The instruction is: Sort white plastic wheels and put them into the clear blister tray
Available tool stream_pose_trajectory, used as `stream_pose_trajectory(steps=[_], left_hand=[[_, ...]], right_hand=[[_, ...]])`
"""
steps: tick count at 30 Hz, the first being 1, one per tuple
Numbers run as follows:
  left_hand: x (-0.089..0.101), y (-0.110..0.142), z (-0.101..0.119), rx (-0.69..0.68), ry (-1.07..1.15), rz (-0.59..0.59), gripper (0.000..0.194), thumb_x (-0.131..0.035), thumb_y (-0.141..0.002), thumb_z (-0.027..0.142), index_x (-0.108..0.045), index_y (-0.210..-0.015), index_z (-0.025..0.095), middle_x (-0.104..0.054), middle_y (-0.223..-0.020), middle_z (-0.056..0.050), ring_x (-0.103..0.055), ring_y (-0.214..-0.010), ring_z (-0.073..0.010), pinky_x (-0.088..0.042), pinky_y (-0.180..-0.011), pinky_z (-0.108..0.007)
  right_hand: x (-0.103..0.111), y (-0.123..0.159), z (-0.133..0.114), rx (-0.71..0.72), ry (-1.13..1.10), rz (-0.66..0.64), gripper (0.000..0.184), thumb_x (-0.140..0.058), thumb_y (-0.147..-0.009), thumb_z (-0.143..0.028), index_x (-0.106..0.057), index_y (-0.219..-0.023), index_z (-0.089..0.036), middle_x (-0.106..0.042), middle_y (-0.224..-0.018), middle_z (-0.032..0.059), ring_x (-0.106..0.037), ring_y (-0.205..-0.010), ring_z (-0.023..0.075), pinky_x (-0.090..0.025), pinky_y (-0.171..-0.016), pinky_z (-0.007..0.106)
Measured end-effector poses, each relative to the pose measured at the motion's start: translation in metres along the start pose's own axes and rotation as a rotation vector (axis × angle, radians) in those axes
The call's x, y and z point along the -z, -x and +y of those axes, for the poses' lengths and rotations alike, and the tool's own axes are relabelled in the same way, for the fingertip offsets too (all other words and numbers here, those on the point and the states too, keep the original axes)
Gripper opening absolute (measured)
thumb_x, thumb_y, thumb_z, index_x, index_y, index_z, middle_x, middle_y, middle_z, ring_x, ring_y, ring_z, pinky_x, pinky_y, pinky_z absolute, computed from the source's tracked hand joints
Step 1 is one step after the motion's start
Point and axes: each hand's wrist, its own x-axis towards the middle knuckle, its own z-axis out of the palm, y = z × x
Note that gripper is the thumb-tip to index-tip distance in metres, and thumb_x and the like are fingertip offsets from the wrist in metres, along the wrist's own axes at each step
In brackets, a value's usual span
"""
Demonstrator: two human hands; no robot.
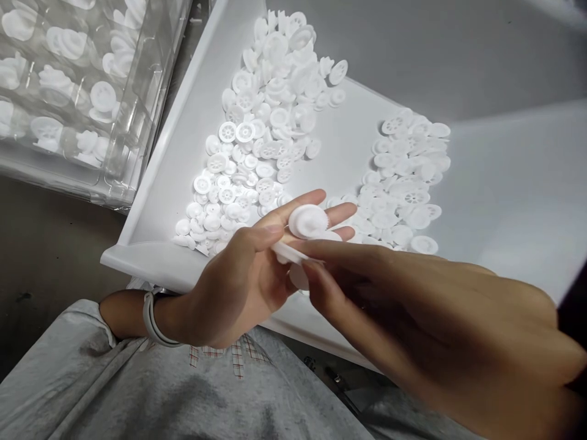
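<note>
Nearest my camera is the right hand (426, 305), its thumb and forefinger clamped on a thin white plastic disc (290, 252). The disc sits over the palm of the left hand (241, 278), nearly edge-on to me, its long axis sloping from upper left down to lower right. The left hand lies palm up, fingers spread apart and pointing right, bearing a round white toothed wheel (309, 221) whose broad face tilts towards me. I make out another round white piece (299, 277) between the hands, but cannot tell what it touches. A pale wristband (153, 321) circles the left wrist, near a grey cloth garment (206, 397). Beyond the hands spreads a smooth pale tray (343, 146) with raised walls, a large heap of white spoked wheels (275, 116) on its left and a smaller white heap (403, 183) on its right. Past its left wall I see a clear plastic compartment tray (55, 168) with white pieces in its pockets, above a dark surface (50, 244); floor or bench, I cannot tell.
</note>
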Motion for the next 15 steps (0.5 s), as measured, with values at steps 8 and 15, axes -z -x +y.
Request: stream_pose_trajectory(steps=[8,15], left_hand=[[-0.0015,0.0004,0.0016,-0.018,-0.051,0.009,0.057,-0.029,-0.097,0.034,-0.034,-0.152,0.02,-0.051,-0.149,0.003,-0.033,-0.146,-0.0253,-0.024,-0.121,-0.042],[0.0034,-0.0008,-0.0005,-0.041,-0.045,-0.049,0.065,-0.047,-0.091,0.039,-0.035,-0.152,0.021,-0.046,-0.153,-0.004,-0.047,-0.14,-0.0242,-0.037,-0.119,-0.04]], right_hand=[[0.0055,-0.0109,-0.0033,-0.198,-0.262,-0.053,0.012,-0.061,-0.092,-0.02,-0.062,-0.095,-0.031,-0.062,-0.061,-0.0082,-0.051,-0.041,0.0071,-0.041,-0.034,0.018],[0.0033,-0.0055,0.0012,-0.11,-0.081,0.019,0.018,-0.06,-0.092,-0.02,-0.062,-0.106,-0.031,-0.067,-0.069,-0.007,-0.062,-0.05,0.009,-0.046,-0.042,0.02]])
